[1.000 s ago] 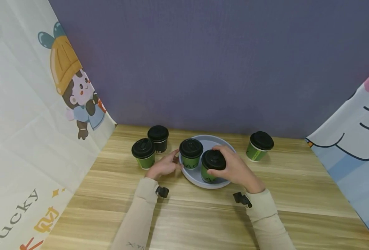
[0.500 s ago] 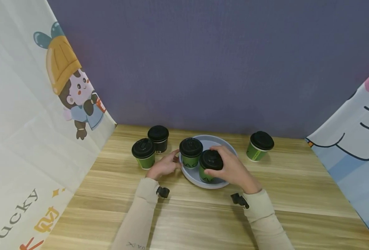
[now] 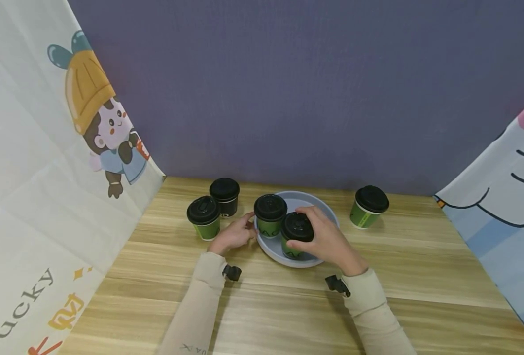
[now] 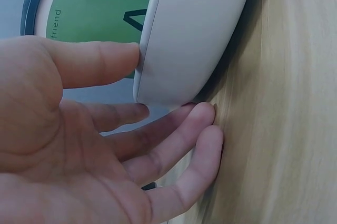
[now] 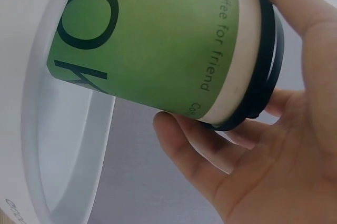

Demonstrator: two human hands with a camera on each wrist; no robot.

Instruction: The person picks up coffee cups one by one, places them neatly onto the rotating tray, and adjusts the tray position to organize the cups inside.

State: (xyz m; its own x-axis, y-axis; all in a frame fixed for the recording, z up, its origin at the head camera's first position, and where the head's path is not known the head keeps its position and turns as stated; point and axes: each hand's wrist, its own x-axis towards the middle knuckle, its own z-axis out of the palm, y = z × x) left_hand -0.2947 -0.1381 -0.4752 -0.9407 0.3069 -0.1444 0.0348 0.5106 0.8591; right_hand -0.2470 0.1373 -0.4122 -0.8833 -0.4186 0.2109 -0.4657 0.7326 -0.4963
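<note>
My right hand grips a green paper coffee cup around its black lid, fingers on the far side and thumb in front. The cup stands within the round grey tray, its base hidden by the rim in the right wrist view. Beside it on the tray is a second green coffee cup with a black lid; the two look to be touching or nearly so. My left hand rests at the tray's left edge, thumb tip against the rim and loosely bent fingers by the outer wall and tabletop.
Left of the tray stand a green lidded cup and, just behind it, a black lidded cup. Another green cup stands to the right. A dark panel backs the wooden table, with printed cloths at both sides.
My right hand has shifted slightly left with its cup, toward the other cup on the tray. That cup has edged a little back and left. My left hand stays in place.
</note>
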